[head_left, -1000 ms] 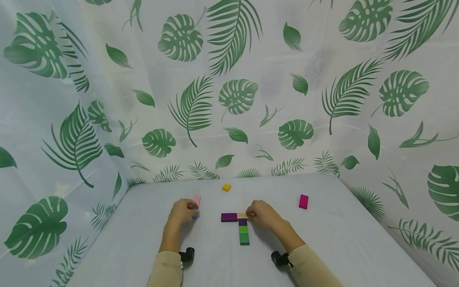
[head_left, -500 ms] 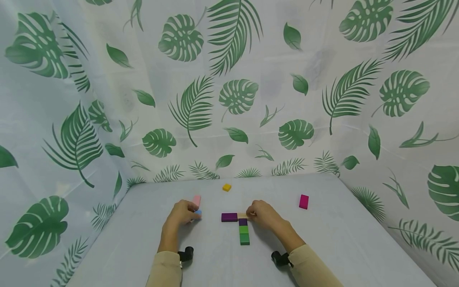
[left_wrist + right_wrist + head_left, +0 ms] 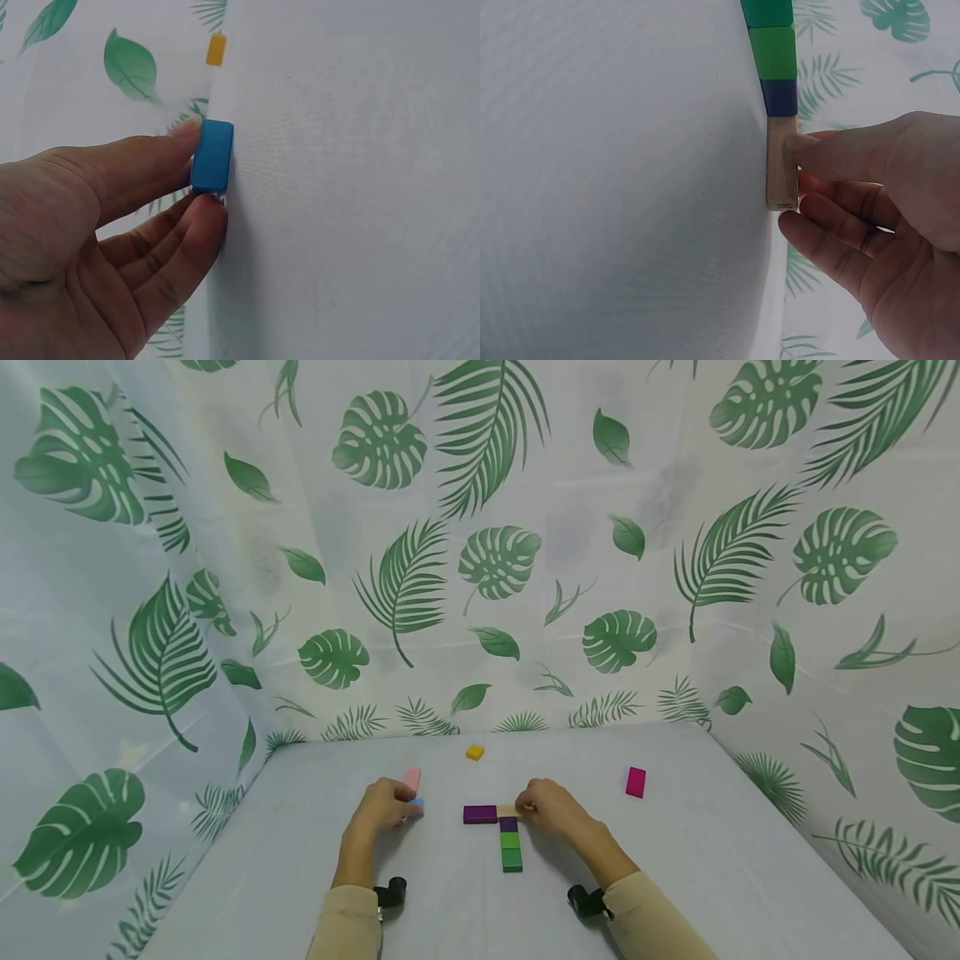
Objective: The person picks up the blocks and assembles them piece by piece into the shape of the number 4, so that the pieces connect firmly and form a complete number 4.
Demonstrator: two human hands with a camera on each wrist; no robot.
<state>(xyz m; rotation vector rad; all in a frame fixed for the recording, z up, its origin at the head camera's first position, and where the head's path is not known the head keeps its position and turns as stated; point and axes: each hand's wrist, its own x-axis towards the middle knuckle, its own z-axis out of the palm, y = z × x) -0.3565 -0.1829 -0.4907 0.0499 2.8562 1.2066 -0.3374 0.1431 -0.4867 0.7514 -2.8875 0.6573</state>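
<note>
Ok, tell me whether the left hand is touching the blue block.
Touching. The left wrist view shows the left hand pinching the blue block, thumb against it near one end and fingers at the other.

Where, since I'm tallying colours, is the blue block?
In the head view, the blue block is left of centre, pinched by the left hand, just below the pink block in the picture.

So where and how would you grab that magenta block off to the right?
Probably across the middle of its longer sides, from above, with the right hand once free. The magenta block appears to lie flat, its longer sides running roughly front to back, and nothing touches it, leaving room on both sides.
</note>
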